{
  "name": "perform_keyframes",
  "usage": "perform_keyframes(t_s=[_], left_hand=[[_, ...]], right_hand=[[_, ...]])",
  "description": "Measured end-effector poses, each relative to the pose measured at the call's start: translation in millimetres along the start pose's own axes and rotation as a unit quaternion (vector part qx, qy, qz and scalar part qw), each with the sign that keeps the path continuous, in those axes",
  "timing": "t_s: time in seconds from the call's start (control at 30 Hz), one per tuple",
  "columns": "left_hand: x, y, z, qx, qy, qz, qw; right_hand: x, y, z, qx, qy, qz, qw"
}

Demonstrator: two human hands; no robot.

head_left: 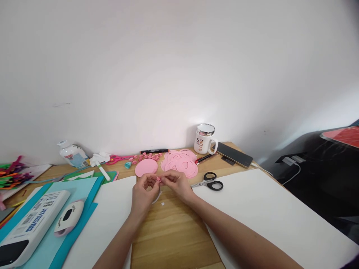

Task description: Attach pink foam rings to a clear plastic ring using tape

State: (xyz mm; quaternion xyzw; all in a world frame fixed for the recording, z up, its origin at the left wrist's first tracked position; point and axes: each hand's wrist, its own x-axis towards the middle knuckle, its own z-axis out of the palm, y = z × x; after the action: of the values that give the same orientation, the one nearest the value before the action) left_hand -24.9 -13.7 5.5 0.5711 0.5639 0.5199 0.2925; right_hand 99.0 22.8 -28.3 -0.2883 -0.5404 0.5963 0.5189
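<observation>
Right now your left hand (pixel 143 186) and right hand (pixel 175 184) meet fingertip to fingertip, both pinched on a tiny pink paper roll (pixel 158 180) above the wooden table (pixel 171 231), just before the pink paper disc (pixel 146 167); black scissors (pixel 211 181) lie near your right.

The white mug (pixel 203 142) by the wall bore dark digits "52" on its side, with reddish letters below them that seemed to read "LOVE" (stacked in two rows, too small to be sure). The long white case (pixel 30 223) on the blue sheets at the left carried blue printed characters along its top, too blurred to read. The label on the clear bottle (pixel 72 153) showed colour print, also illegible.
</observation>
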Motion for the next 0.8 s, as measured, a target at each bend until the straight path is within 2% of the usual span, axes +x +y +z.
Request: perform_keyframes(t_s=[0.17,0.37,0.43,0.53,0.63,0.8], left_hand=[[-1,1,-1.4,0.016,-0.001,0.0,1.0],[0,3,-3.6,0.044,-0.014,-0.001,0.999],[0,2,-3.6,0.04,-0.011,0.001,0.999],[0,-2,-4.1,0.047,-0.003,0.011,0.999],[0,-7,-5.4,0.097,-0.016,0.05,0.994],[-3,-12,-5.3,0.177,-0.05,0.171,0.968]], right_hand=[[0,-4,0,0.036,0.001,0.015,0.999],[0,-6,0,0.026,0.002,0.029,0.999],[-1,-5,0,-0.001,0.003,0.012,1.0],[-2,-4,-2,-0.091,0.001,-0.05,0.995],[-3,-2,-2,-0.145,-0.001,-0.08,0.986],[-3,0,-1,-0.011,-0.016,0.018,1.0]])
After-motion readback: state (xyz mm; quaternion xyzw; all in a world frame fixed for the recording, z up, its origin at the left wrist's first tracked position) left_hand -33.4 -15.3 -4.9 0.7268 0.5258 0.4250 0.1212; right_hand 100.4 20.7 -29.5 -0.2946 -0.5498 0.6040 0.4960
